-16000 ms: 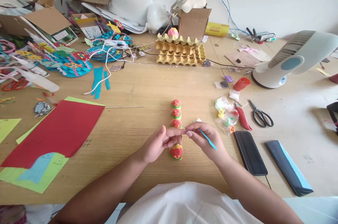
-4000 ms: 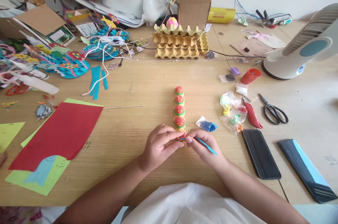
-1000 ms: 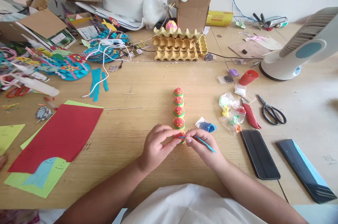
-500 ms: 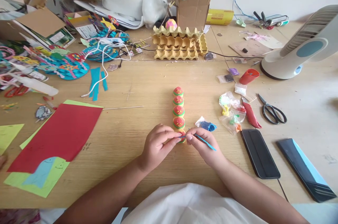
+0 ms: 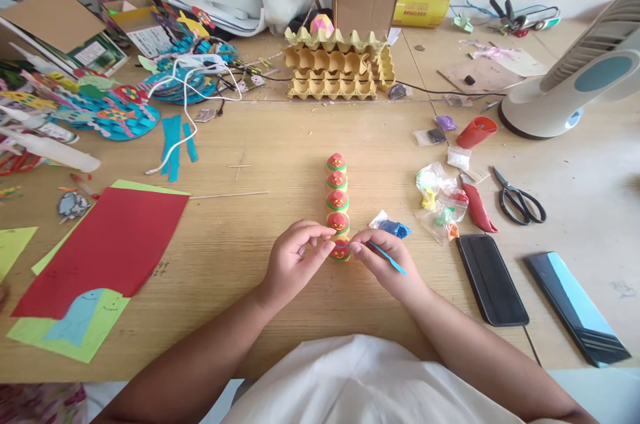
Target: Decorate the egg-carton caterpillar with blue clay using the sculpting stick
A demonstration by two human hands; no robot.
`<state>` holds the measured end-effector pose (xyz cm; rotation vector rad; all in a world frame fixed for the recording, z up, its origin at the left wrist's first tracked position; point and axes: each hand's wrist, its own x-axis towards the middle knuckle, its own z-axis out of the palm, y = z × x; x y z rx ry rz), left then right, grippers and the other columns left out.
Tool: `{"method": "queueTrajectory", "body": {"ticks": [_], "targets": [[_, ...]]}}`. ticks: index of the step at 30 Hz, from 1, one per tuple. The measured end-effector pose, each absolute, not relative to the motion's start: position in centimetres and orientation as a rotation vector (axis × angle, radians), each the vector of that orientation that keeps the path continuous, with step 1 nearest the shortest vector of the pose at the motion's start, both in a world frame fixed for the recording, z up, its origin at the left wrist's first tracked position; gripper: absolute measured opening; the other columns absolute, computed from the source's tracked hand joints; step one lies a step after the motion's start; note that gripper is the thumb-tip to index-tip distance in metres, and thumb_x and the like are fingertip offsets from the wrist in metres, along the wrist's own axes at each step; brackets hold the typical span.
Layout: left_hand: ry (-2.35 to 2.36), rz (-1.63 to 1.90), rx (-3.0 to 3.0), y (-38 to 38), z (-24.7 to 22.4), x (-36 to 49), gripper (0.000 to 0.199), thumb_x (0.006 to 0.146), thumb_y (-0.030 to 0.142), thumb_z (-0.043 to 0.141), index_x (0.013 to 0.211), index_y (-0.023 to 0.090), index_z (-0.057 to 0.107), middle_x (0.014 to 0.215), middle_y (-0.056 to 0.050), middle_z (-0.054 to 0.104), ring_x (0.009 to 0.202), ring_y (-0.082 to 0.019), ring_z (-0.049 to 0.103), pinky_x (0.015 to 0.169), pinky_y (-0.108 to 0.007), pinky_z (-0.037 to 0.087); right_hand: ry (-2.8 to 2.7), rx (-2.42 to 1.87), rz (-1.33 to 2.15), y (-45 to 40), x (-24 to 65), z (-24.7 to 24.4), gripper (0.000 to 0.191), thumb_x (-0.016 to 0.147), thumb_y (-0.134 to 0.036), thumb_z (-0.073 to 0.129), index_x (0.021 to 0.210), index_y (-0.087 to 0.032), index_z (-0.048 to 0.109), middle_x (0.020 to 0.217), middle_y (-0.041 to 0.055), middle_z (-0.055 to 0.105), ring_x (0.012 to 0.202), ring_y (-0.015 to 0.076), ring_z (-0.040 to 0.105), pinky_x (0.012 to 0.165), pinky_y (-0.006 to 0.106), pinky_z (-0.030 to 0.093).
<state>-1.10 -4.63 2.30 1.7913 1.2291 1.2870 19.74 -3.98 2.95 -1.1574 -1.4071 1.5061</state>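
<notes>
A row of several egg-carton cups with red tops, green bands and small yellow faces [image 5: 337,201] runs away from me. Over the nearest cup [image 5: 341,252], a thin blue strand [image 5: 343,247] spans the gap between my hands. My right hand [image 5: 384,261] pinches the strand's right end and also holds a flat blue plastic modelling tool [image 5: 393,260], which points down to the right. On the other side, my left hand [image 5: 300,254] has its thumb and index finger apart, with the thumb tip by the strand's left end. A packet of blue clay [image 5: 394,229] lies just beyond my right hand.
Red and green paper sheets [image 5: 110,244] lie at left. To the right are clay bags [image 5: 440,201], a red-handled cutter [image 5: 480,208], black scissors [image 5: 517,197] and a phone [image 5: 493,281]. Egg cartons [image 5: 333,84] stand at the back, a white fan [image 5: 565,84] at back right.
My left thumb and index finger have spread apart from their pinch on the strand. The strand now sags slightly. The camera view has shifted a little.
</notes>
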Motion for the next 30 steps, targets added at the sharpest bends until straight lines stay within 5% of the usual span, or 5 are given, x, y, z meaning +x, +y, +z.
{"method": "queueTrajectory", "body": {"ticks": [30], "targets": [[1.138,1.161,1.353,-4.45,2.28,-0.57,0.017,0.089,0.036,0.078,0.088,0.019,0.079,0.085,-0.005,0.073,0.072,-0.013,0.063,0.065,-0.025,0.051,-1.466,-1.167,1.476,-4.0,19.84,3.04,0.036,0.095,-0.054,0.067,0.094,-0.021,0.079,0.083,0.0044,0.074,0.076,0.0172,0.063,0.072,0.029,0.051]]}}
